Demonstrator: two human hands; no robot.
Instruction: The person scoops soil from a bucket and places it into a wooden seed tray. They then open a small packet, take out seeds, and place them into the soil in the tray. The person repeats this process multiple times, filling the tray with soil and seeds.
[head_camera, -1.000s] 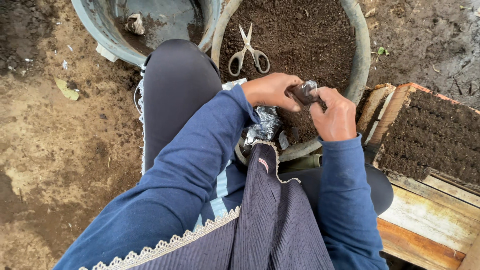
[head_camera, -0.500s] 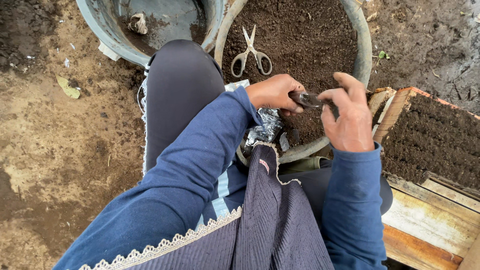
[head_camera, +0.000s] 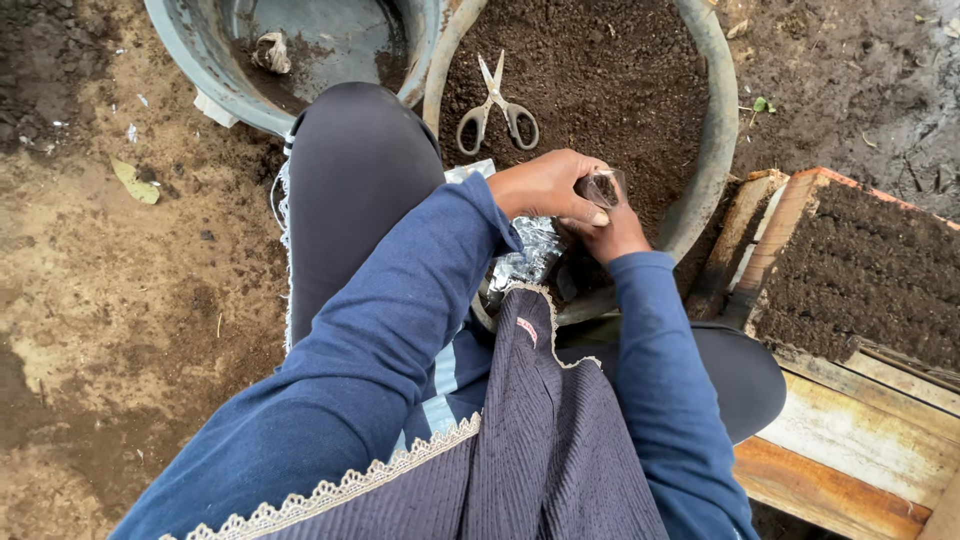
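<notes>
As seen from the head camera, a small clear plastic seedling bag (head_camera: 601, 186) is pinched at its mouth by the left hand (head_camera: 545, 187), directly above the wide round basin of dark soil (head_camera: 716, 120), so that spilled soil would presumably fall back in. The right hand (head_camera: 612, 232) is tucked under and against the bag; whether its fingers are closed cannot be told. Grey-handled scissors (head_camera: 497, 100) lie on the soil, within reach. A crumpled bundle of clear plastic bags (head_camera: 530, 255) rests at the basin's near rim. A wooden tray packed with soil-filled bags (head_camera: 860, 270) is set at the right, a blue-grey tub (head_camera: 200, 60) at upper left.
</notes>
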